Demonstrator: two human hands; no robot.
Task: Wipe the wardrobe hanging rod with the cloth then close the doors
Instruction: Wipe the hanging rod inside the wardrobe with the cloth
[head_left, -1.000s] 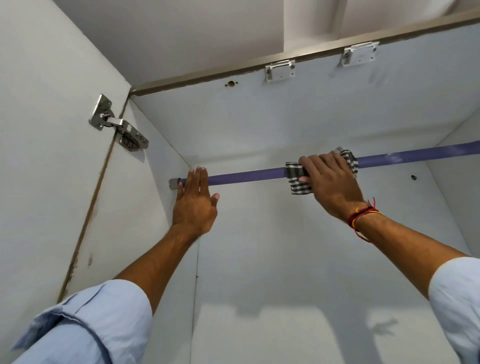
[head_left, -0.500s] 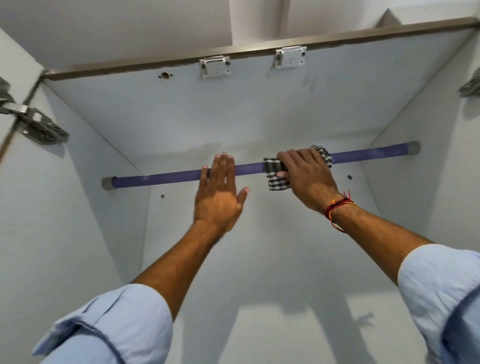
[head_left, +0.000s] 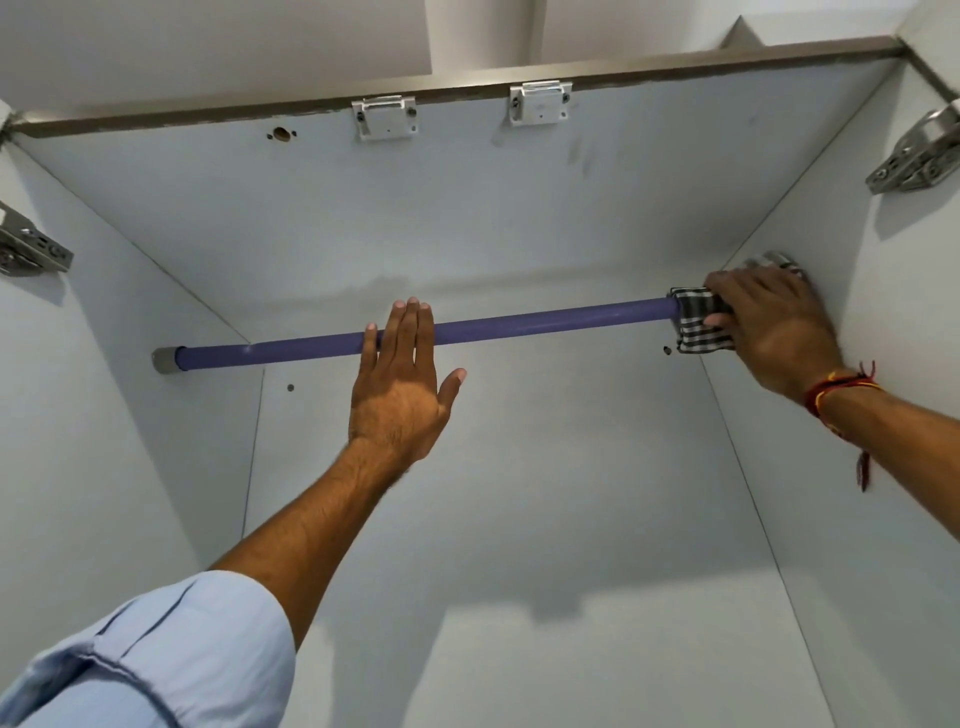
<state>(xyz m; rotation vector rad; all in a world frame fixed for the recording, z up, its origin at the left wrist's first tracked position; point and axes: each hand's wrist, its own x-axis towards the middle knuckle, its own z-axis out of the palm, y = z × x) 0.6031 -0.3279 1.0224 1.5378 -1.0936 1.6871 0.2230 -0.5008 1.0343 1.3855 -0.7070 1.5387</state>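
A purple hanging rod (head_left: 540, 320) runs across the top of a white wardrobe, from a grey socket at the left wall to the right wall. A black-and-white checked cloth (head_left: 696, 325) is wrapped around the rod's right end. My right hand (head_left: 774, 327) grips the cloth against the rod, close to the right side wall; a red and yellow thread band is on its wrist. My left hand (head_left: 402, 384) is flat with fingers straight and apart, its fingertips resting on the middle of the rod. It holds nothing.
Two white catches (head_left: 385, 117) (head_left: 540, 102) sit under the wardrobe's top front edge. Metal door hinges (head_left: 31, 247) (head_left: 919, 156) are mounted on the left and right side walls. The white back panel (head_left: 519, 493) lies behind the rod. The doors are out of view.
My right hand has slid the cloth along the rod from its middle to the right end. My left hand shifted right to the rod's middle. The view swung right.
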